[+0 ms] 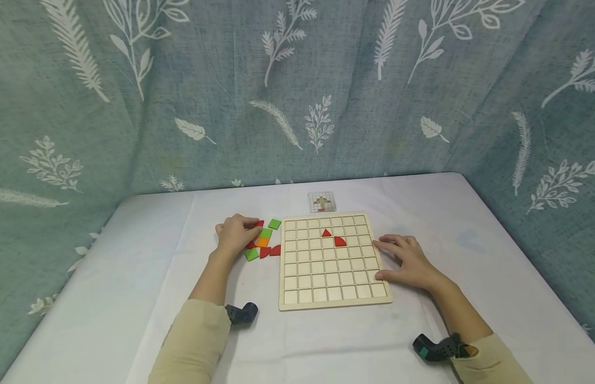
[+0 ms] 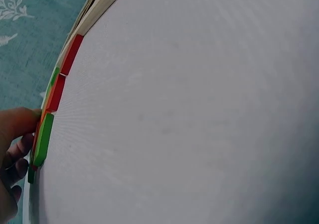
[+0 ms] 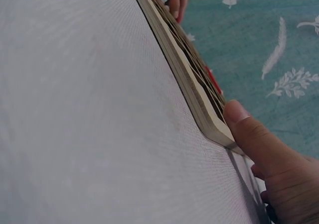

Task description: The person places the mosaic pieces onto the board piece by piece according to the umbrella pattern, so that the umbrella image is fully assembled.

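Observation:
My left hand (image 1: 236, 233) is over a loose cluster of flat coloured pieces left of the board, pinching a red piece (image 1: 261, 223) at its fingertips; most of that piece is hidden. Close by lie an orange square (image 1: 262, 242), green squares (image 1: 275, 224) and red quarter-circles (image 1: 265, 252). The pale wooden grid board (image 1: 291, 297) lies flat, with a red triangle (image 1: 326, 233) and a red quarter-circle (image 1: 340, 241) in its cells. At the board's right edge, my right hand (image 1: 409, 262) rests with thumb and fingers spread, the thumb (image 3: 246, 124) near the board's corner.
Behind the board lies a small clear card (image 1: 322, 202) showing a coloured pattern on a grid. White cloth (image 1: 326, 341) covers the table, and a patterned teal curtain (image 1: 220, 106) hangs along its back and sides. Each wrist wears a dark camera.

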